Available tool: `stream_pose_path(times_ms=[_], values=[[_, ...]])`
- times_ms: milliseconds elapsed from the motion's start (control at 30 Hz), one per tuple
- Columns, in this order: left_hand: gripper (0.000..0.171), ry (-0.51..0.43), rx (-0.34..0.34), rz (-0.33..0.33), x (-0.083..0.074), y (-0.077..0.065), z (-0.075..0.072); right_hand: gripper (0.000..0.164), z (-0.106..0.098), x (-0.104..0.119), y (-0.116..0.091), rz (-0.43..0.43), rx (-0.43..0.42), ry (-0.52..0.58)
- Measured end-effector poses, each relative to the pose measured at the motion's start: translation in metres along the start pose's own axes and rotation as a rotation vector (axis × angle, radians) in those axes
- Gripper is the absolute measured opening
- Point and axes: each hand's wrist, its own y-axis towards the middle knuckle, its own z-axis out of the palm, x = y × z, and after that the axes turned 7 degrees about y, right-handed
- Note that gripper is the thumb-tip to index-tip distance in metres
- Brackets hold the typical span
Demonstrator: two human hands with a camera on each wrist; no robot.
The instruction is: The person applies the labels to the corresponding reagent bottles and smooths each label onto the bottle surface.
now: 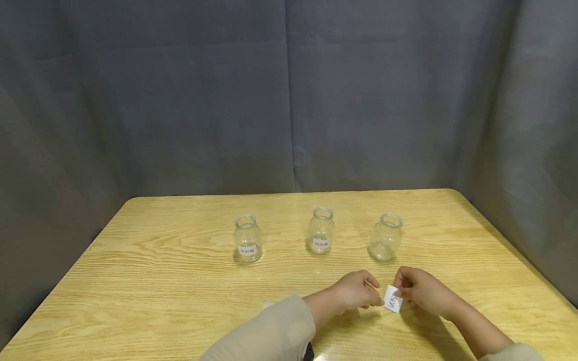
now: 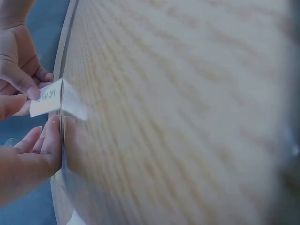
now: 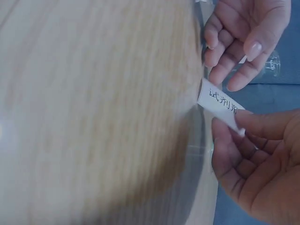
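Note:
My right hand (image 1: pixel 426 291) pinches a small white paper label (image 1: pixel 392 299) with dark characters between thumb and fingers. In the right wrist view, the label (image 3: pixel 218 104) slants out from the thumb, its far end uncovered. My left hand (image 1: pixel 358 291) is just left of the label, fingers loosely bent and spread from the thumb. Seen from the right wrist, the left hand (image 3: pixel 248 40) appears apart from the paper. A clear glass jar (image 1: pixel 386 238) without a visible label stands behind the right hand. Two more glass jars, the middle one (image 1: pixel 321 228) and the left one (image 1: pixel 247 235), bear similar white labels.
All the jars stand upright and lidless on a wood-grain table (image 1: pixel 158 281). Grey cloth (image 1: pixel 203 115) hangs behind the table and on both sides. A small white item (image 1: pixel 268 304) shows partly behind the left sleeve.

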Motion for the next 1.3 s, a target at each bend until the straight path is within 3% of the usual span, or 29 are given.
stream_pose_path(times_ms=[433,800,967,1167,1300], values=[[0.014,-0.082,-0.093,0.116,0.000,0.002,-0.002,0.014,0.000,0.014,0.005,-0.055,-0.069,0.130],[0.006,-0.170,-0.145,0.140,-0.001,0.000,-0.007,0.021,0.002,0.017,0.003,-0.088,-0.149,0.241],[0.004,-0.134,-0.160,0.161,-0.002,-0.001,-0.009,0.025,0.005,0.020,0.001,-0.094,-0.149,0.279],[0.005,-0.101,-0.129,0.177,-0.003,-0.005,-0.009,0.028,0.008,0.021,-0.001,-0.068,-0.130,0.243],[0.006,-0.092,-0.133,0.165,-0.005,-0.008,-0.009,0.028,0.008,0.021,-0.003,-0.097,-0.099,0.238]])
